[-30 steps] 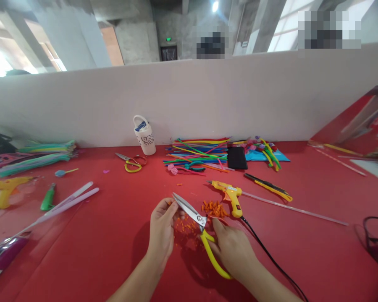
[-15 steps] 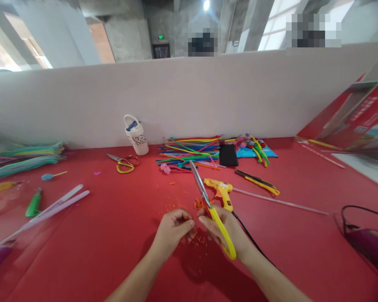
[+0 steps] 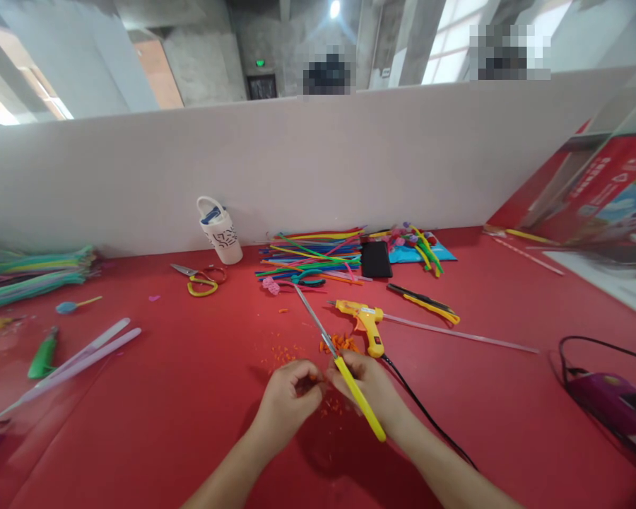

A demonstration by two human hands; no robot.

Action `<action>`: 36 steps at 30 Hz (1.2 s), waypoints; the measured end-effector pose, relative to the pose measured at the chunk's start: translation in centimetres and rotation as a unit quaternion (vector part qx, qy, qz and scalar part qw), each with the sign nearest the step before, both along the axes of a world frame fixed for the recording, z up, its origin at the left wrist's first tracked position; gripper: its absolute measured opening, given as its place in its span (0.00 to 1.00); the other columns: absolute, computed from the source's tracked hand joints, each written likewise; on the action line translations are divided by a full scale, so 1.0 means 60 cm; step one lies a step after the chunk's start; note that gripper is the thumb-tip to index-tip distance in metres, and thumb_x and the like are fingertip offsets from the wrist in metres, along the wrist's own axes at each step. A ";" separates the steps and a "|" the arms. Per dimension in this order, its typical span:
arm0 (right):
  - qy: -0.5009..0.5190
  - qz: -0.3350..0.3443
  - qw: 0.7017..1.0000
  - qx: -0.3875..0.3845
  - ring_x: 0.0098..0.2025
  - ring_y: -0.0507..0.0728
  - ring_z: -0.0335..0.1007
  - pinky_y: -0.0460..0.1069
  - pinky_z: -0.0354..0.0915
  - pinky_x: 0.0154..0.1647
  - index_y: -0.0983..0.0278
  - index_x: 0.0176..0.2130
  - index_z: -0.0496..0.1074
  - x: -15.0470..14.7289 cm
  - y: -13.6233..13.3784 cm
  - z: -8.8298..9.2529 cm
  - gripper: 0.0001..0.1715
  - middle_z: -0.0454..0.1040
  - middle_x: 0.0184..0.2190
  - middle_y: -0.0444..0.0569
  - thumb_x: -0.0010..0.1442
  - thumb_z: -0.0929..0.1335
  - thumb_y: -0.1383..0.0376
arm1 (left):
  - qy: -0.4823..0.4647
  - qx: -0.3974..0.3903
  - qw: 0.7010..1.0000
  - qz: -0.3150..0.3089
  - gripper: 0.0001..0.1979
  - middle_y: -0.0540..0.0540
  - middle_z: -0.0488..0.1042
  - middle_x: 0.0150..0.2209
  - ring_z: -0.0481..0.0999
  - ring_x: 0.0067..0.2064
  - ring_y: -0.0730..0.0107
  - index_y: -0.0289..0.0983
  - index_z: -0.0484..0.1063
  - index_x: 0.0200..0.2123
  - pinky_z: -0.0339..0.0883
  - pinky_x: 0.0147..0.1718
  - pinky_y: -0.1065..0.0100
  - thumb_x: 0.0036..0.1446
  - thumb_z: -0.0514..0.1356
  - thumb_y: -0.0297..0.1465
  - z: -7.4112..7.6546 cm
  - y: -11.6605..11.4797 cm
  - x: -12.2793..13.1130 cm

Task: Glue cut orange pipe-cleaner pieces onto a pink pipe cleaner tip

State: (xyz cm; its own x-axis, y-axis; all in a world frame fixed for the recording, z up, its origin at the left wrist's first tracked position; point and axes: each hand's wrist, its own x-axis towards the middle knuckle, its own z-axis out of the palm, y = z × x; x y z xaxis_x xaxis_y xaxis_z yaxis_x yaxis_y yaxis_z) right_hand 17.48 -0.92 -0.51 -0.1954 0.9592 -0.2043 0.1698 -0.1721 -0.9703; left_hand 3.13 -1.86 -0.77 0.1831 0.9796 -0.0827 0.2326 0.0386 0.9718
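My right hand (image 3: 374,392) is closed around yellow-handled scissors (image 3: 333,353), whose blades are together and point up and to the left. My left hand (image 3: 289,399) is curled in a pinch right beside it, with a small orange piece between the fingertips. Orange cuttings (image 3: 344,344) lie heaped on the red table (image 3: 191,424) just beyond the hands, with more crumbs scattered around. A yellow glue gun (image 3: 363,322) lies just behind the cuttings, its black cord running past my right wrist.
Coloured pipe cleaners (image 3: 312,258), a black phone (image 3: 376,259), a white bottle (image 3: 220,232) and a second pair of scissors (image 3: 198,281) lie near the white partition. A yellow-black cutter (image 3: 422,302), clear glue sticks (image 3: 456,334), a purple device (image 3: 612,403) at right, green pipe cleaners (image 3: 32,272) at left.
The scissors swung from lying flat to upright, then tilted left with the blades closed. My hands have drawn together in front of the cuttings. The view shifted slightly right.
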 end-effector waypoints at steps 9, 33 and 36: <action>-0.009 -0.001 1.000 -0.010 0.16 0.45 0.47 0.41 0.46 0.15 0.62 0.18 0.55 -0.004 0.001 0.004 0.08 0.53 0.12 0.34 0.40 0.63 0.70 | 0.026 0.010 0.999 -0.023 0.03 0.54 0.62 0.20 0.61 0.23 0.75 0.36 0.65 0.21 0.56 0.22 0.73 0.44 0.53 0.26 -0.010 0.003 -0.002; -0.187 -0.145 0.971 0.020 0.15 0.47 0.48 0.45 0.41 0.16 0.62 0.13 0.56 0.064 0.083 -0.006 0.13 0.52 0.09 0.37 0.41 0.66 0.69 | 0.203 0.159 0.964 0.071 0.02 0.50 0.64 0.34 0.62 0.25 0.74 0.38 0.66 0.26 0.58 0.27 0.70 0.50 0.56 0.29 -0.007 0.036 -0.054; -0.167 -0.141 0.976 0.017 0.14 0.47 0.50 0.44 0.43 0.16 0.63 0.16 0.60 0.073 0.079 -0.007 0.09 0.55 0.11 0.37 0.43 0.66 0.67 | 0.221 0.165 0.958 0.076 0.03 0.50 0.65 0.34 0.63 0.25 0.74 0.39 0.67 0.30 0.60 0.28 0.70 0.50 0.56 0.29 -0.013 0.042 -0.059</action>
State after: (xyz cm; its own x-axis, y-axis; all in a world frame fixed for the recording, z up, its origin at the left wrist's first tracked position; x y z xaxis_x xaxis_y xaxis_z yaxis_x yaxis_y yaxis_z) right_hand 21.87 3.82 -0.93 0.1502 0.9724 -0.1787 0.4281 -0.2269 -0.8748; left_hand -0.44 0.63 -1.55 0.0543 0.9783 0.1998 0.6404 -0.1876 0.7448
